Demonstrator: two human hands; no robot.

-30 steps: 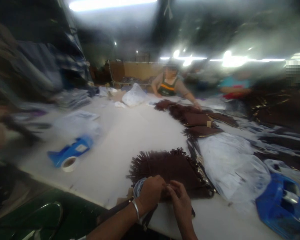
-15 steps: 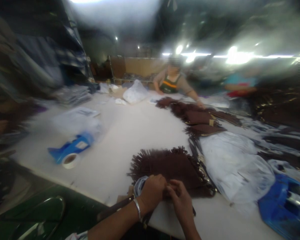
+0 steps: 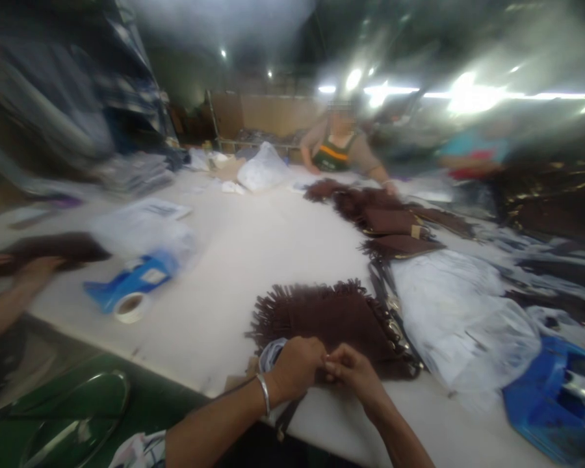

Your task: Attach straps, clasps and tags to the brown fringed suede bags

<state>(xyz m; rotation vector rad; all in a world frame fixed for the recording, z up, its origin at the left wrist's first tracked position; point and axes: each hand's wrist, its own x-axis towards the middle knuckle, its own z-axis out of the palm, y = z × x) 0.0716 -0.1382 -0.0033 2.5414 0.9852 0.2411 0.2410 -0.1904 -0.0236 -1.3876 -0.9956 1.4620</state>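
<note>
A dark brown fringed bag (image 3: 336,318) lies flat on the white table in front of me, its fringe toward the far and left sides and metal fittings along the right. At its near edge my left hand (image 3: 299,365), with a silver bangle on the wrist, is closed in a pinch. My right hand (image 3: 353,369) pinches close against it, fingertips meeting. What sits between the fingers is too small and hidden to name. Below my left hand a dark strap (image 3: 288,416) hangs over the table edge. Beside that hand lies a roll of pale strips (image 3: 272,354).
To the left stand a blue tape dispenser (image 3: 136,283) and a white tape roll (image 3: 130,307). Clear plastic bags (image 3: 463,318) and another blue dispenser (image 3: 556,396) are at right. More brown bags (image 3: 390,221) lie beyond, near a co-worker (image 3: 338,149). Another person's hands (image 3: 41,270) handle brown material at far left.
My right hand has drawn its fingers into a tighter pinch, its forearm swinging right. At far left, another person's hands and brown material have come onto the table. The bag stays put.
</note>
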